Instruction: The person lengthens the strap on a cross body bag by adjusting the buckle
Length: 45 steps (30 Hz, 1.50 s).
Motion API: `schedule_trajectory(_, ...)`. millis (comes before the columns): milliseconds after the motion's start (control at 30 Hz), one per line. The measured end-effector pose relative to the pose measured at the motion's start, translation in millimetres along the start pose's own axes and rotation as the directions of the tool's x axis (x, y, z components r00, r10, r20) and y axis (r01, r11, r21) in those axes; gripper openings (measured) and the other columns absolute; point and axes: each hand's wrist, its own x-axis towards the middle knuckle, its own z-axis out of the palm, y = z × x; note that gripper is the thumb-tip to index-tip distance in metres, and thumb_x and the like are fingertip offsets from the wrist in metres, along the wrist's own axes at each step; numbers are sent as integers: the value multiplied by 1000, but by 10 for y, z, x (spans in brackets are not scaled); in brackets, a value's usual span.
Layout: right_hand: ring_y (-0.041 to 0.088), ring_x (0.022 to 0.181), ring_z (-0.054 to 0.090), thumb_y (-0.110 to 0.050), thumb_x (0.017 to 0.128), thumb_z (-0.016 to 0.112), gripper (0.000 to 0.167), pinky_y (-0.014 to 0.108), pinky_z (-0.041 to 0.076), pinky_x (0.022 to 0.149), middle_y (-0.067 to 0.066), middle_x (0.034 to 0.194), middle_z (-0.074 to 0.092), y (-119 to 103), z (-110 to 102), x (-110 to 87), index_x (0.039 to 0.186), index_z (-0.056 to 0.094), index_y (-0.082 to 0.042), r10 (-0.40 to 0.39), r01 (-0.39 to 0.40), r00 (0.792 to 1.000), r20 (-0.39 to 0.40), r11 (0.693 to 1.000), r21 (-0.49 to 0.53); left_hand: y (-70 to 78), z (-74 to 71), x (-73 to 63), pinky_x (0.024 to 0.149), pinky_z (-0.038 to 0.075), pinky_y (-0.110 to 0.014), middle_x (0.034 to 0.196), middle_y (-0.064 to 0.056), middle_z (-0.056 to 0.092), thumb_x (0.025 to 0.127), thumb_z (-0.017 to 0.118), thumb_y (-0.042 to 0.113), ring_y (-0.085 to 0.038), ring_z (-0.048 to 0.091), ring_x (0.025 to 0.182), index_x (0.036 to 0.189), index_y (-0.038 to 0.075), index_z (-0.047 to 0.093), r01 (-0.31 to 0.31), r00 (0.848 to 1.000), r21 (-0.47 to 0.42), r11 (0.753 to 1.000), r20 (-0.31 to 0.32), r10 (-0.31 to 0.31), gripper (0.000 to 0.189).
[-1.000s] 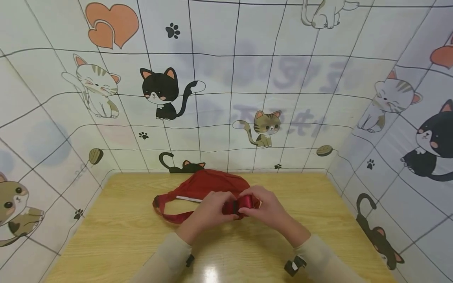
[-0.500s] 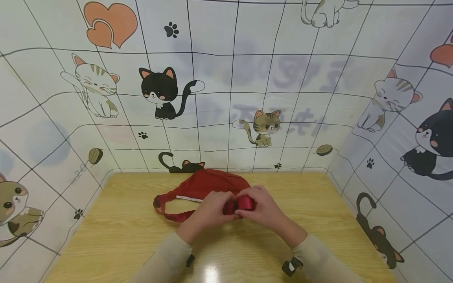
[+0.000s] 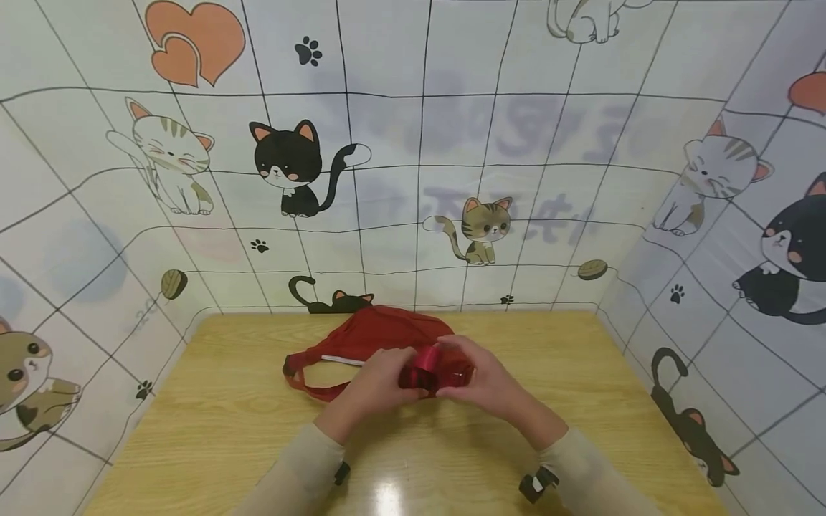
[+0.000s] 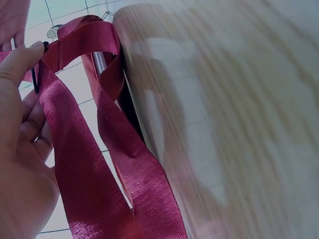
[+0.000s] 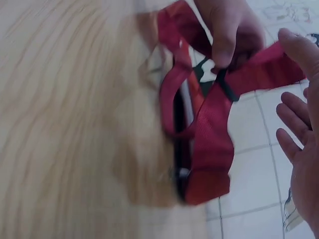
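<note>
A red waist bag (image 3: 387, 330) with a white-edged zip lies at the back of the wooden table, its dark red strap (image 4: 75, 129) looped toward me. My left hand (image 3: 379, 376) pinches the black strap slider (image 4: 36, 74) between thumb and fingers, with strap running through it. My right hand (image 3: 487, 376) faces it from the right, with its thumb (image 5: 301, 50) lying on the strap close to the slider and its lower fingers (image 5: 294, 109) loose. Between the hands, a loop of strap stands up in the head view. My right index finger is hidden in the right wrist view.
The wooden table (image 3: 258, 444) ends at a white cloth wall (image 3: 400, 158) with cat prints and grid lines, which also rises on both sides. A black strap fitting (image 3: 289, 367) sits at the bag's left end.
My right hand has drawn slightly away from the left and its fingers have spread. A strap loop has risen between the hands. The strap at the left has shifted slightly right.
</note>
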Motion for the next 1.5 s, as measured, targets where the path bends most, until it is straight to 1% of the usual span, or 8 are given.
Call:
schedule_trajectory(167,36,122,68,-11,87,97,67,59,55,105,6,135,71,131,-52,-107,145,64,-12,-60,55,998,-26,983,-176,-28,-5,5,82,57,-30,104,17,71,90,95,38,-7,64,90,118,27,67,30,999,-58,998,14,-29,41)
schedule_trajectory(400,20,110,67,-10,86,96,48,47,56,96,1,119,76,288,19,-130,128,74,-8,-118,90,992,-38,897,-432,-56,-26,-8,81,57,-31,103,16,70,89,96,36,-7,66,90,117,28,66,43,999,-110,993,18,-42,41)
schedule_trajectory(700,11,89,63,-9,88,94,25,49,52,93,-9,98,77,383,145,-61,108,81,-17,-77,32,995,-63,851,-524,-70,-15,-1,84,59,-30,105,16,71,89,96,33,-7,67,93,119,27,67,49,999,-153,987,29,-45,42)
schedule_trajectory(867,12,88,62,-7,84,97,24,48,51,92,-9,93,79,418,110,-87,100,83,-17,-101,21,989,-109,819,-573,-91,-24,-9,81,57,-31,100,16,69,88,97,34,-8,65,89,115,28,66,57,998,-138,989,24,-54,42)
schedule_trajectory(1067,16,89,59,-4,80,98,28,46,48,87,-5,91,78,428,-15,-159,98,81,-15,-134,27,983,-122,775,-631,-79,-97,-48,90,55,-36,101,20,72,90,96,36,-7,66,97,122,28,70,82,996,-161,984,31,-78,42)
schedule_trajectory(1200,14,84,57,-5,77,100,31,46,49,85,-8,85,74,399,-9,-141,96,79,-15,-150,49,983,-108,774,-632,-88,-97,-57,91,55,-36,102,21,72,90,95,36,-7,65,98,124,28,70,85,996,-168,982,36,-80,43)
schedule_trajectory(1300,11,83,57,-11,80,100,32,47,50,88,-12,83,69,358,44,-105,98,74,-18,-94,34,993,-68,796,-605,-94,-89,-58,91,55,-36,102,21,73,90,95,35,-6,66,98,124,27,69,76,997,-180,981,36,-70,43)
schedule_trajectory(1500,13,96,69,-17,88,96,33,49,49,97,-11,100,73,378,139,-74,107,69,-20,24,-41,999,-37,842,-538,-110,-86,-82,94,56,-37,103,21,73,91,95,32,-6,67,101,123,28,69,54,999,-214,975,16,-52,42)
